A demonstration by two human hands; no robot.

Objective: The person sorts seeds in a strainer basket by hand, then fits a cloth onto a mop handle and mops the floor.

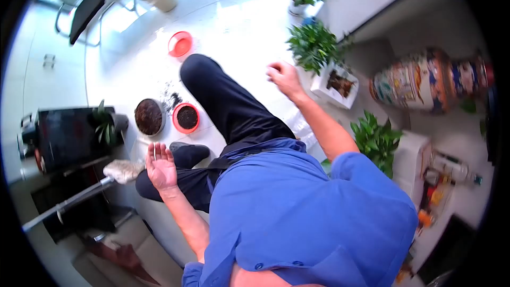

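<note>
The left hand (161, 169) is spread palm-up and empty, nearest the red pot (187, 131) of dark soil, which stands on the floor (234, 26) just beside the larger round pot (163, 119). The right hand (285, 78) has its fingers curled in near the leafy plant (313, 45) and the white planter (330, 97); blur and glare keep me from telling whether it pinches anything.

The likeliest mishap is a knocked pot: the shoe (189, 154) rests close to the red one, and a careless shift of that foot could tip it and pour out soil. Loose soil (172, 97) already lies beside both pots, so a sole could smear it or slip. A swing of the right forearm might snag leaves or jolt the planter.
</note>
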